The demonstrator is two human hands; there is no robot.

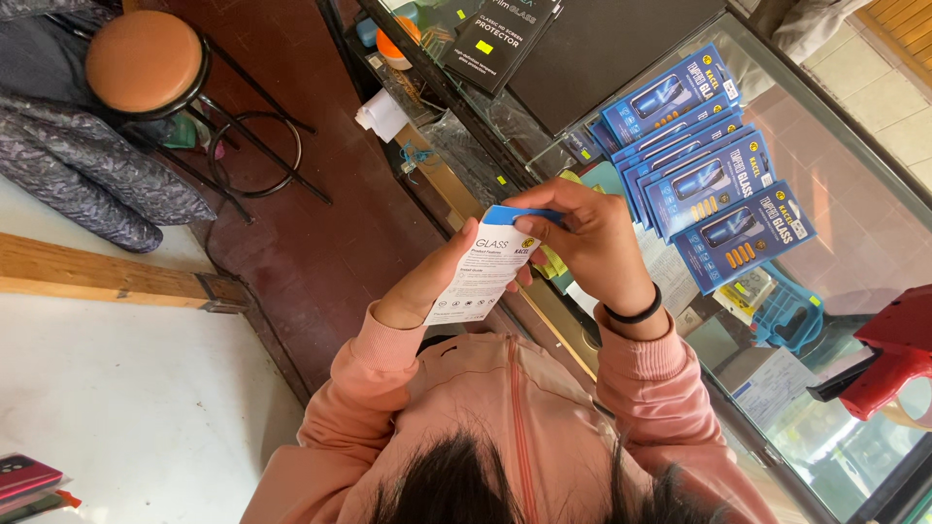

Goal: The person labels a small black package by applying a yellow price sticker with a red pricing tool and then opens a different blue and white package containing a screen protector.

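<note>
White card packet [483,272], flat, blue at its top edge, printed side up: one, held above the lap between both hands, just short of the glass counter [854,233]. The left hand [427,281] is closed on the packet's lower left edge, thumb along its side; the right hand [587,238] is curled over the top, fingertips pinched on the blue end, a black band at that wrist. The step in hand is judged to be the opening of the packet at its blue end; the next move would call for a firm hold below by the left hand while the flap is lifted or pulled by the right, without the flat contents being bent. Blue packets [704,180] of the same kind: about seven counted, fanned in an overlapping stack on the counter, well apart from the held one; the exact count is hidden by the overlap. Black boxes [505,34]: two or so, at the counter's far end. Red tool [888,354]: one, on the glass at the right edge, its kind unclear. Stool [146,63], brown round seat, black frame: one, on the dark red floor. Wooden beam [97,277]: one, at the left. Pink sleeves: two, the person's own.
</note>
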